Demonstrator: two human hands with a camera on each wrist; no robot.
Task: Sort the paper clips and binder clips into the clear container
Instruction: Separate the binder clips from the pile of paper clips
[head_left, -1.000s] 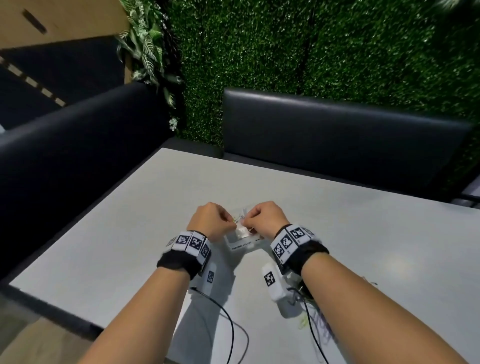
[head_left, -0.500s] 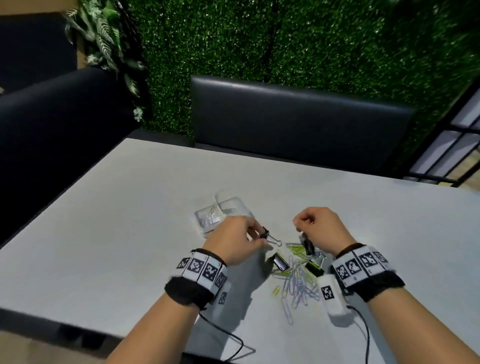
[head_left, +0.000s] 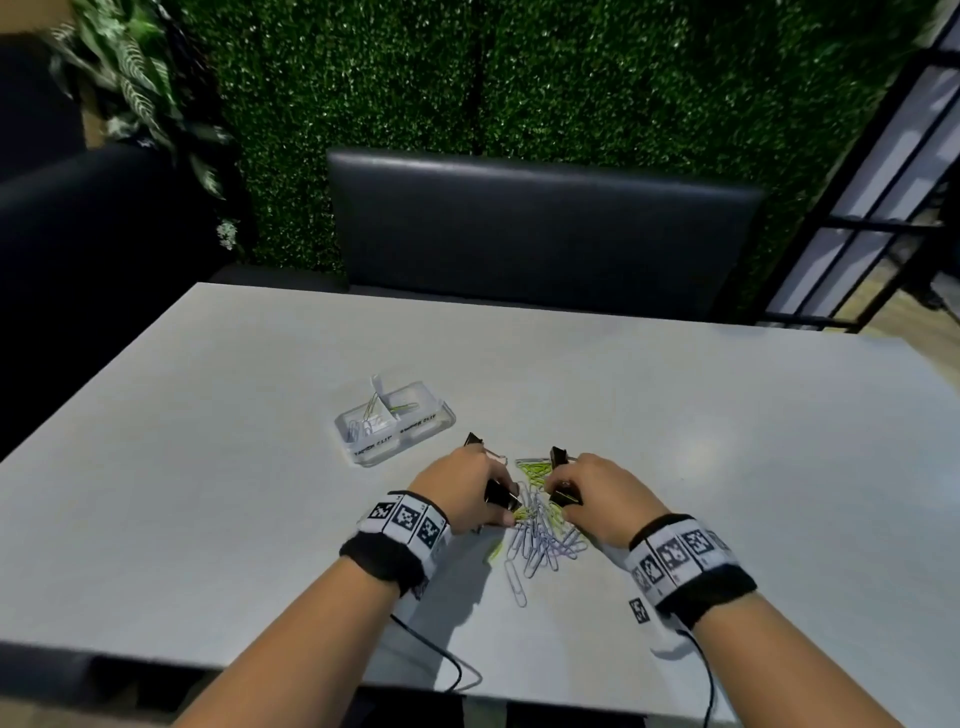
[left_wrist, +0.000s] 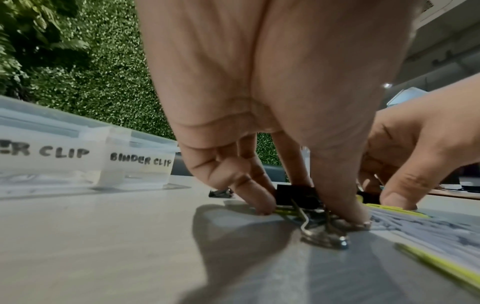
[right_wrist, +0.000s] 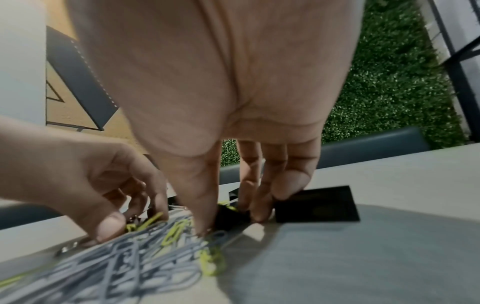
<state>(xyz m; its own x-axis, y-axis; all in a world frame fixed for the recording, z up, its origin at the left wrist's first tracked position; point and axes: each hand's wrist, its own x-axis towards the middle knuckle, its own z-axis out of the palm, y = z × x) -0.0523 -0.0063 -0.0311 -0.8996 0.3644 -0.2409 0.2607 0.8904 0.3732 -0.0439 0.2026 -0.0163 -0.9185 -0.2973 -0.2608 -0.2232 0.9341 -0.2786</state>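
A pile of grey and yellow-green paper clips (head_left: 540, 535) lies on the grey table (head_left: 234, 467), with black binder clips among it. My left hand (head_left: 506, 506) pinches one black binder clip (left_wrist: 296, 197) between thumb and fingers at the pile's left edge. My right hand (head_left: 563, 499) pinches another black binder clip (right_wrist: 228, 218) at the pile's right edge. The clear container (head_left: 395, 426) sits just beyond and left of the pile, divided and labelled "BINDER CLIP" (left_wrist: 140, 161). A few paper clips lie in its left half.
Two more black binder clips (head_left: 472, 440) (head_left: 558, 456) lie beyond my hands, and another (right_wrist: 317, 205) beside my right little finger. A dark bench back (head_left: 540, 234) and a green hedge wall stand behind the table. Wrist cables trail over the near edge.
Both hands left the container and came back to the pile. Since half a second ago they have dropped lower, and each has closed on a binder clip.
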